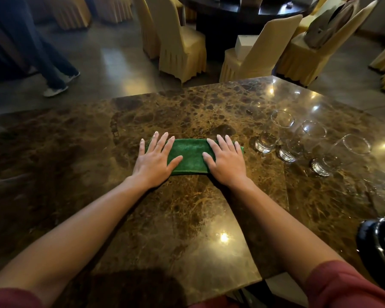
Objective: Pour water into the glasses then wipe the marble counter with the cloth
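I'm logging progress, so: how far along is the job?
Pouring: the three glasses stand in a row, but water in them is too hard to tell. In hand: left hand and right hand lie flat on the folded green cloth. Left: wiping the marble counter.

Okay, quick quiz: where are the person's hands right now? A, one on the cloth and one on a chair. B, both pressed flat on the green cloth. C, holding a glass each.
B: the left hand and right hand lie palm-down, fingers spread, on the folded green cloth on the marble counter.
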A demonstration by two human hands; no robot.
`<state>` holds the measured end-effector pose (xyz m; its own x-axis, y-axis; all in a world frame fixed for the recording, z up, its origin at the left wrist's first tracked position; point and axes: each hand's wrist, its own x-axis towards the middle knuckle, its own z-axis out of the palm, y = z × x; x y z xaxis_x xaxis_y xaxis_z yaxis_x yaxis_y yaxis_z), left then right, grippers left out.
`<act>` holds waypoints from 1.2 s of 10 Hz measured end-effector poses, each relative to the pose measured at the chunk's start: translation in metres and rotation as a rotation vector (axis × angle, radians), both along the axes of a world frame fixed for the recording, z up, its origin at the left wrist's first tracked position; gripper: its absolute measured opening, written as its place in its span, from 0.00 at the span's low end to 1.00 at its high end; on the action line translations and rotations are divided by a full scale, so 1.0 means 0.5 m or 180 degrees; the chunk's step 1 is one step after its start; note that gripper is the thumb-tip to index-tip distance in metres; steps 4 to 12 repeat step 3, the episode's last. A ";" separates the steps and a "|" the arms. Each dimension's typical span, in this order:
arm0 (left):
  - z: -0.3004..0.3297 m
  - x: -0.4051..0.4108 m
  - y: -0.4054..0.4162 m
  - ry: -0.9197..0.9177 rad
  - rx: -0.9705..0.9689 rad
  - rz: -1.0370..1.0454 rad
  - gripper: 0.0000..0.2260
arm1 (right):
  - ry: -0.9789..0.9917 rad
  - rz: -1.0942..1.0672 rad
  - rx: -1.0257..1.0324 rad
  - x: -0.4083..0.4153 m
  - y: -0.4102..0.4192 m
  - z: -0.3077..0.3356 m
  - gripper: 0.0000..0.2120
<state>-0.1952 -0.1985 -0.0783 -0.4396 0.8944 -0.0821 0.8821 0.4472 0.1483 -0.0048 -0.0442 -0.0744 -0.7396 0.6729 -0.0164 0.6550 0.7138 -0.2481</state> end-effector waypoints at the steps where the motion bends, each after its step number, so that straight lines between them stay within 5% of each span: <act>1: 0.007 0.000 0.004 -0.0097 -0.0053 0.0079 0.35 | -0.0078 -0.0048 -0.0080 -0.004 0.002 0.005 0.31; 3: 0.073 -0.021 0.023 -0.0157 -0.0586 -0.0017 0.35 | -0.0136 -0.0069 -0.0269 -0.014 0.010 0.027 0.30; 12: 0.073 -0.021 0.023 -0.0157 -0.0586 -0.0017 0.35 | -0.0136 -0.0069 -0.0269 -0.014 0.010 0.027 0.30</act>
